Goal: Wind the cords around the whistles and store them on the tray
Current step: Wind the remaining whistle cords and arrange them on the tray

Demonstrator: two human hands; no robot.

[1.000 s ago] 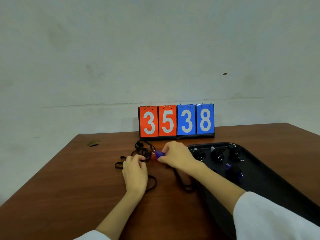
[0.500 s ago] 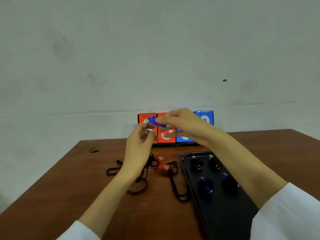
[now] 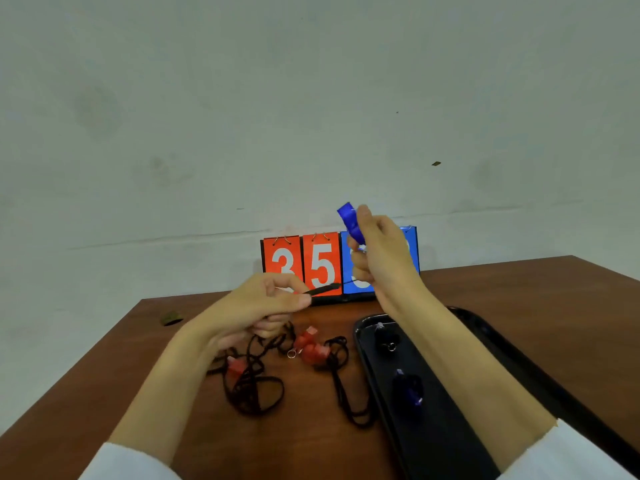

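Whistles (image 3: 387,339) on black tray (image 3: 445,445)

Pale blotched plaster wall (image 3: 311,98) stood beyond the right hand (image 3: 382,261), small dark fleck (image 3: 436,163) above it, hairline crack (image 3: 156,241) ran level above the left hand (image 3: 258,306), reddish-brown wooden table (image 3: 519,292) lay beneath both, light was even, diffuse

Whistles (image 3: 311,348) left of tray (image 3: 436,441); scoreboard (image 3: 301,265) behind.
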